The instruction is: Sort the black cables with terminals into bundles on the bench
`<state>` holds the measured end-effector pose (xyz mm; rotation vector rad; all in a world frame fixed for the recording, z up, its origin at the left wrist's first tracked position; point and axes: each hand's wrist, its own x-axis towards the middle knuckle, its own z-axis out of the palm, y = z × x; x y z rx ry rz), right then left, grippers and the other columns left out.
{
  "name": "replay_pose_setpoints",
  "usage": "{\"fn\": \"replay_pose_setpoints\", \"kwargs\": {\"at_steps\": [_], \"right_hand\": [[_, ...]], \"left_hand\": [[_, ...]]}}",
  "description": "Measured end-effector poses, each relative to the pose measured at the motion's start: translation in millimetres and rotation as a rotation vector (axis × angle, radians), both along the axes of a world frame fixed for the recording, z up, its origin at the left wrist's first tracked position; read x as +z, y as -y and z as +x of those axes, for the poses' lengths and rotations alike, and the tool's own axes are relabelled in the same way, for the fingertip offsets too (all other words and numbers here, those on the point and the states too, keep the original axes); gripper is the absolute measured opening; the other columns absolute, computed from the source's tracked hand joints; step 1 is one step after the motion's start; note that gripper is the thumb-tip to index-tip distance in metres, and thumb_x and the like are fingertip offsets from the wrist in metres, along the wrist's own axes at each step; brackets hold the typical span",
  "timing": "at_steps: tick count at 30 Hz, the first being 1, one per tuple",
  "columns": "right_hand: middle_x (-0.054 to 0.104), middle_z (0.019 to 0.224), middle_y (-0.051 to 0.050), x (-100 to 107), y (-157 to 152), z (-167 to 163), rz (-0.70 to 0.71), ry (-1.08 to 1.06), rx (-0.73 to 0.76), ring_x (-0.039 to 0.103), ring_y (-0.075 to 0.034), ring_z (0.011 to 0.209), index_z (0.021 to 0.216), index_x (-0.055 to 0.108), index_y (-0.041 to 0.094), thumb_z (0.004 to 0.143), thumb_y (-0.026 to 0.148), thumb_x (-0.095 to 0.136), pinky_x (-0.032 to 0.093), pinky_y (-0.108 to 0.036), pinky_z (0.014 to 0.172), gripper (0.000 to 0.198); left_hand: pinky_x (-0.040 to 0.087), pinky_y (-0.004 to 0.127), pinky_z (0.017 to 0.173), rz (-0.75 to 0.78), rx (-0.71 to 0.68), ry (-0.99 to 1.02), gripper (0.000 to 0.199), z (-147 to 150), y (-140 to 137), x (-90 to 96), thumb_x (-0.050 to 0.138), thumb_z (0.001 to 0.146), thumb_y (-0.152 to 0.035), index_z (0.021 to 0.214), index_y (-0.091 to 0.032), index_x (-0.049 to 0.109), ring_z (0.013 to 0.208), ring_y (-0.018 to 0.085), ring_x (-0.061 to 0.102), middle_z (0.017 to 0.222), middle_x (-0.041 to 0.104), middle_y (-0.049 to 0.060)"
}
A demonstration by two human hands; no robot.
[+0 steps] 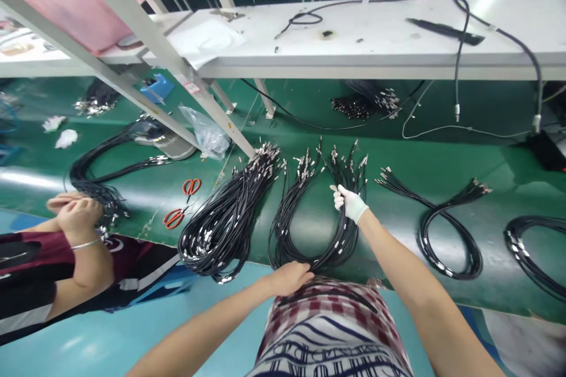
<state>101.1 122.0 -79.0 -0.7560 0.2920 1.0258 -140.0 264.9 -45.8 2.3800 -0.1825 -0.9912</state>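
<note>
Black cables (331, 250) curve at lower centre, clasped by my right grip (352, 204). I can't tell if my left grip (289, 278) holds any; best keep them bunched.

"What's on your long, green-topped workbench (526, 188)?"
"I've looped bundles of thin black cable with silvery metal ends (216, 218) along its near edge, the thickest jutting past it."
"Left of the thickest?"
"Two pairs of red-handled scissors (174, 218) close to that edge, and a crumpled clear plastic bag (212, 138) farther back."
</note>
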Motion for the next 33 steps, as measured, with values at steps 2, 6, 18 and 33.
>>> {"fn": "replay_pose_setpoints", "kwargs": {"at_steps": [2, 6, 18, 33], "right_hand": [[0.036, 0.058, 0.006, 5, 2, 1, 0.038, 0.028, 0.039, 0.028, -0.006, 0.038, 0.102, 0.057, 0.014, 0.104, 0.027, 0.036, 0.026, -0.013, 0.035, 0.024], [0.038, 0.06, 0.005, 8, 16, -9, 0.007, 0.067, 0.076, 0.024, -0.004, 0.039, 0.096, 0.057, 0.013, 0.099, 0.026, 0.048, 0.022, -0.012, 0.035, 0.017], [0.051, 0.064, 0.002, 11, 56, -26, 0.004, 0.301, -0.001, 0.033, -0.007, 0.044, 0.113, 0.056, 0.019, 0.084, 0.033, 0.068, 0.025, -0.016, 0.04, 0.034], [0.064, 0.083, -0.007, 43, 57, -67, 0.078, 0.648, 0.032, 0.048, -0.012, 0.056, 0.108, 0.057, 0.014, 0.077, 0.048, 0.076, 0.036, -0.026, 0.053, 0.049]], "left_hand": [[0.047, 0.031, 0.071, 0.032, 0.003, -0.016, 0.038, -4, 0, -18.7, 0.034, 0.096, -0.038, 0.093, -0.012, 0.062, 0.088, 0.027, 0.067, 0.091, 0.068, 0.016], [0.049, 0.035, 0.078, 0.017, -0.033, -0.033, 0.037, 0, 3, -33.7, 0.041, 0.094, -0.042, 0.092, -0.013, 0.065, 0.092, 0.03, 0.067, 0.095, 0.069, 0.016], [0.045, 0.025, 0.066, -0.164, -0.048, -0.123, 0.021, 27, 0, -47.7, 0.065, 0.076, -0.031, 0.09, -0.016, 0.069, 0.069, 0.015, 0.057, 0.077, 0.065, 0.003], [0.044, 0.036, 0.092, -0.754, 0.575, 0.222, 0.062, 134, 0, 51.9, 0.067, 0.078, -0.047, 0.127, -0.012, 0.048, 0.099, 0.019, 0.058, 0.114, 0.06, 0.014]]}}
